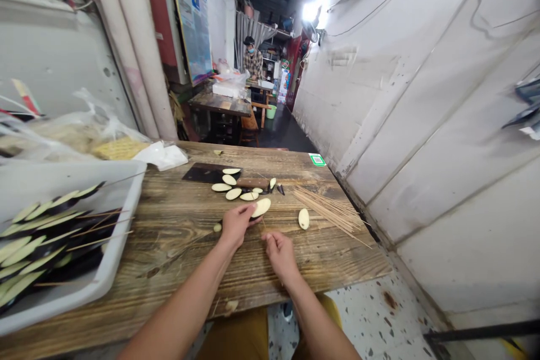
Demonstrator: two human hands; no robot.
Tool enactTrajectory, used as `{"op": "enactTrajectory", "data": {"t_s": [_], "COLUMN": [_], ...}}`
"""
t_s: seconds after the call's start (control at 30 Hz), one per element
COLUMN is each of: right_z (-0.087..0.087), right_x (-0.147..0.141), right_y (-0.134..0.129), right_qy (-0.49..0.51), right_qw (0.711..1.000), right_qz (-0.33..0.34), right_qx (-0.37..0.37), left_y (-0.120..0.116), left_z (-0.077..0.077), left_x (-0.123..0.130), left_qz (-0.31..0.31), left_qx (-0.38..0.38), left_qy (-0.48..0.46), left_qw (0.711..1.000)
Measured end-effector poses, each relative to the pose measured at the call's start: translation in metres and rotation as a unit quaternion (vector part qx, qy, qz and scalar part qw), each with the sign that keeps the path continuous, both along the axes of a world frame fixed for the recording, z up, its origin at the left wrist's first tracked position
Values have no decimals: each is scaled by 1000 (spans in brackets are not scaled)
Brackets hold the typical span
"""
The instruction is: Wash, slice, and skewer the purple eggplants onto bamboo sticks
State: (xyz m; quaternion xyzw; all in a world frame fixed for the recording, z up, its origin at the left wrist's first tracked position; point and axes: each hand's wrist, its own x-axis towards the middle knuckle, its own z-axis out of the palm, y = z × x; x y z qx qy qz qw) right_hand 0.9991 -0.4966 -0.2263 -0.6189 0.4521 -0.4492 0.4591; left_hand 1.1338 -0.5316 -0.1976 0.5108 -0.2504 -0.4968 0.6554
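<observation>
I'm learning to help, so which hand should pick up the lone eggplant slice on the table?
Probably the right hand: it sits closer to the lone eggplant slice, while the left hand is gripping another slice and lies farther away.

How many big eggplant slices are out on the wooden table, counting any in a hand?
Loose oval eggplant slices: 6
Eggplant slice in the left hand: 1
Total: 7

Loose bamboo skewers [327, 211] block the right side, a white plastic tub [129, 219] the left.
</observation>
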Motion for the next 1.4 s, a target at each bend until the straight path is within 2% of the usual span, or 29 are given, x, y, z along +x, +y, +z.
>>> {"op": "enactTrajectory", "data": {"t_s": [0.17,0.23,0.33,0.4,0.47,0.53,0.57,0.63,0.7,0.73,0.83,0.9,1.0,1.13,1.23,1.4], "right_z": [4,6,7,7,6,6,5,4,4,4,4,6,10,16,20,23], "right_x": [1,2,2,2,2,2,3,3,4,4,4,3,-2,-12,-15,-14], "right_y": [-15,-18,-16,-13,-11,-11,-11,-12,-12,-13,-13,-10,1,23,31,28], "right_qy": [3,4,9,14,21,28,32,40,47,50,56,56,53,62,75,86], "right_qw": [1000,1000,999,998,998,997,997,996,995,995,995,995,996,996,995,994], "right_qz": [-10,-14,-30,-41,-49,-55,-57,-61,-61,-61,-57,-50,-33,-15,-4,10], "right_qx": [-3,-10,-26,-34,-41,-46,-49,-54,-59,-60,-60,-59,-58,-66,-70,-67], "left_y": [7,9,5,-3,-14,-27,-32,-40,-43,-43,-41,-40,-39,-36,-34,-35], "left_z": [-2,0,7,11,13,12,11,6,1,-2,-6,-6,-2,8,14,18], "left_x": [-16,-14,8,28,46,54,55,50,41,36,28,28,31,35,36,41], "left_qz": [-59,-50,3,59,85,49,29,15,26,32,18,-5,-28,-76,-98,-80], "left_qx": [-2,-11,-8,15,38,38,37,45,58,57,20,0,4,30,52,80], "left_qy": [-120,-188,-293,-384,-533,-633,-656,-668,-651,-619,-450,-357,-270,-110,-4,96], "left_qw": [991,981,956,921,841,771,753,743,756,783,893,934,962,991,994,989]}}
